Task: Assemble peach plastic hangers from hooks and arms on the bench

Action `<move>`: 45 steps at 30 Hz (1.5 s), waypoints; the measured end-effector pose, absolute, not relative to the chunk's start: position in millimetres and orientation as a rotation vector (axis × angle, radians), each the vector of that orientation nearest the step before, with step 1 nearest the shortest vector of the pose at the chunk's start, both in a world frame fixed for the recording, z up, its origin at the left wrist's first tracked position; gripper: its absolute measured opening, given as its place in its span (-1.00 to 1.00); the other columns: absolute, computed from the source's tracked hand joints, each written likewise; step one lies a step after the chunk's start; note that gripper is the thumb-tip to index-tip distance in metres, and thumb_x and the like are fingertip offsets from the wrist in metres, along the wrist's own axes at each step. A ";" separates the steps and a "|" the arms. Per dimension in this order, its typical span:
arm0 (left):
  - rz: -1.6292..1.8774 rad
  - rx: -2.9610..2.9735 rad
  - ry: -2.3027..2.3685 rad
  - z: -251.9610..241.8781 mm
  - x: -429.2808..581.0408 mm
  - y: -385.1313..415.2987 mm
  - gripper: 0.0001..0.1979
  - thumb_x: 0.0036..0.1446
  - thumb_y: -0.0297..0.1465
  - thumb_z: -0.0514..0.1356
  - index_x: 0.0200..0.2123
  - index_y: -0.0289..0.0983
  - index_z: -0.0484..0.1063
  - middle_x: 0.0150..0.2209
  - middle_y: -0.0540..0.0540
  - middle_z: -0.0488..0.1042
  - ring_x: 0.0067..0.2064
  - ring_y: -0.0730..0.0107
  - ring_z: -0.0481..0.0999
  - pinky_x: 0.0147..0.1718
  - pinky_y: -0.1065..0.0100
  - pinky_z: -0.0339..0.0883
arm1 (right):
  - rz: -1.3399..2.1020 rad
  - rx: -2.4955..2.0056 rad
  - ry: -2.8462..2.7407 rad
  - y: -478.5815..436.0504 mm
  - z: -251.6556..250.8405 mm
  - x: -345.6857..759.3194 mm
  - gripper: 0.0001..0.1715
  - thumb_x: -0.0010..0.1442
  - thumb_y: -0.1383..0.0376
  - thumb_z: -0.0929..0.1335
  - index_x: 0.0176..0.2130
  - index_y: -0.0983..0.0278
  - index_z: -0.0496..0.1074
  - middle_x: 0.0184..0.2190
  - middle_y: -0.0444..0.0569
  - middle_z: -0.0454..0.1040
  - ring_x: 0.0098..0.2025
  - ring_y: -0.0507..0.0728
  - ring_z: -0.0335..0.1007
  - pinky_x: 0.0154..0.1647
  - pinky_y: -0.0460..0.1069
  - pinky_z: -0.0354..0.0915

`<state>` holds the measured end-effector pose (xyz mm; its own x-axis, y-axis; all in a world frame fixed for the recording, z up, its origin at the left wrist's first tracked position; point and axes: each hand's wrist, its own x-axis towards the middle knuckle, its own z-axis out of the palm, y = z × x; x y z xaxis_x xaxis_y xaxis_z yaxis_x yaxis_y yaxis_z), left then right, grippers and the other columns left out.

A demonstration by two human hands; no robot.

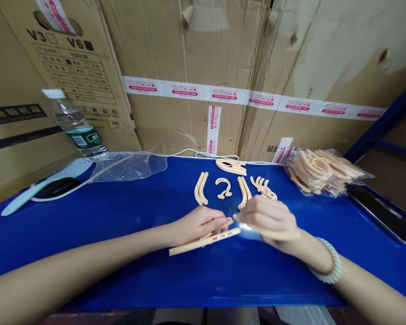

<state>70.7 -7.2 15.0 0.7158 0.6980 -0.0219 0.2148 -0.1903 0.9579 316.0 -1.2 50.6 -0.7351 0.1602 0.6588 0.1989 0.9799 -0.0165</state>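
Observation:
My left hand [199, 223] is closed on a long beige plastic strip [203, 242] that lies low over the blue table [122, 234]. My right hand [269, 217], with a pale bead bracelet at the wrist, is closed on another beige plastic piece [277, 234] whose tip meets the left one between my hands. Just beyond my hands lie loose beige parts: a curved pair [200, 188], a hook [223, 187], another curved pair [243, 192] and several small hooks [264, 187].
A clear bag of beige parts [321, 170] sits at the right, a dark phone [385, 214] beyond it. A water bottle [76, 124], an empty plastic bag [128, 164], a white cable and a dark object [59, 186] are at the left. Cardboard boxes [203, 67] wall the back.

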 end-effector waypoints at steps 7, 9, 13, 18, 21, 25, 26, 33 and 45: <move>0.549 1.277 0.540 7.1 66.6 5.0 -0.49 0.22 0.02 0.20 -0.21 -0.38 0.49 -0.46 -0.19 0.56 -0.53 0.34 0.52 -0.54 0.40 0.34 | 0.204 -1.164 -2.149 44.0 74.7 360.6 -0.69 0.31 0.22 0.32 -0.02 0.33 0.46 -0.36 0.01 0.52 -0.41 0.15 0.41 -0.43 0.01 0.33; 0.574 1.213 0.514 7.1 65.5 5.7 -0.51 0.19 -0.02 0.24 -0.21 -0.40 0.51 -0.43 -0.23 0.59 -0.49 0.29 0.56 -0.49 0.37 0.39 | 0.166 -1.338 -2.191 58.3 70.7 373.0 -0.48 0.23 0.24 0.33 0.13 0.42 0.37 -0.50 -0.09 0.44 -0.49 0.14 0.35 -0.46 0.00 0.27; 0.668 1.081 0.514 9.1 64.3 4.8 -0.58 0.20 -0.10 0.27 -0.18 -0.40 0.50 -0.36 -0.26 0.62 -0.41 0.22 0.62 -0.38 0.31 0.46 | 0.172 -1.533 -2.260 70.8 57.2 381.0 -0.25 0.18 0.29 0.33 0.30 0.44 0.19 -0.56 -0.15 0.44 -0.52 0.16 0.39 -0.47 -0.02 0.25; 0.757 1.023 0.591 12.0 65.4 4.3 -0.60 0.19 -0.13 0.30 -0.17 -0.40 0.50 -0.27 -0.31 0.64 -0.31 0.15 0.66 -0.28 0.24 0.50 | 0.233 -1.620 -2.291 68.7 50.9 374.7 -0.20 0.23 0.32 0.30 0.38 0.47 0.09 -0.52 -0.11 0.50 -0.51 0.15 0.45 -0.47 -0.04 0.28; 0.768 1.003 0.637 12.7 66.5 5.0 -0.59 0.15 -0.14 0.34 -0.19 -0.42 0.52 -0.24 -0.33 0.65 -0.26 0.11 0.66 -0.23 0.21 0.51 | 0.209 -1.694 -2.301 67.7 51.0 369.9 -0.24 0.25 0.34 0.27 0.38 0.49 0.13 -0.51 -0.08 0.52 -0.49 0.17 0.47 -0.45 -0.04 0.29; 0.789 0.964 0.653 13.4 67.2 6.5 -0.66 0.06 -0.26 0.39 -0.20 -0.42 0.55 -0.23 -0.30 0.65 -0.23 0.15 0.66 -0.19 0.24 0.52 | 0.164 -1.841 -2.285 67.7 50.0 364.2 -0.28 0.28 0.37 0.22 0.36 0.58 0.16 -0.49 0.00 0.56 -0.45 0.20 0.49 -0.40 -0.01 0.30; 0.796 0.952 0.655 13.7 67.2 6.8 -0.68 0.04 -0.29 0.40 -0.20 -0.41 0.56 -0.23 -0.28 0.66 -0.23 0.16 0.66 -0.18 0.25 0.51 | 0.163 -1.863 -2.282 67.8 49.6 363.6 -0.29 0.28 0.37 0.21 0.35 0.58 0.17 -0.49 0.01 0.56 -0.44 0.21 0.50 -0.39 0.00 0.30; 0.846 0.895 0.659 15.5 67.4 7.1 -0.78 -0.02 -0.48 0.36 -0.23 -0.39 0.61 -0.27 -0.20 0.64 -0.23 0.21 0.65 -0.13 0.26 0.52 | -0.010 -1.919 -2.234 60.6 50.6 364.1 -0.39 0.34 0.25 0.25 0.28 0.50 0.25 -0.49 0.02 0.53 -0.39 0.27 0.51 -0.37 0.03 0.27; 0.927 0.820 0.721 18.6 70.1 4.4 -0.68 -0.01 -0.51 0.36 -0.12 -0.36 0.59 -0.31 -0.16 0.63 -0.29 0.30 0.61 -0.20 0.34 0.49 | -0.215 -0.163 -2.717 -31.1 43.0 281.3 -0.84 0.42 0.41 0.29 -0.14 0.31 0.49 -0.17 0.00 0.55 -0.03 0.15 0.39 0.14 0.13 0.30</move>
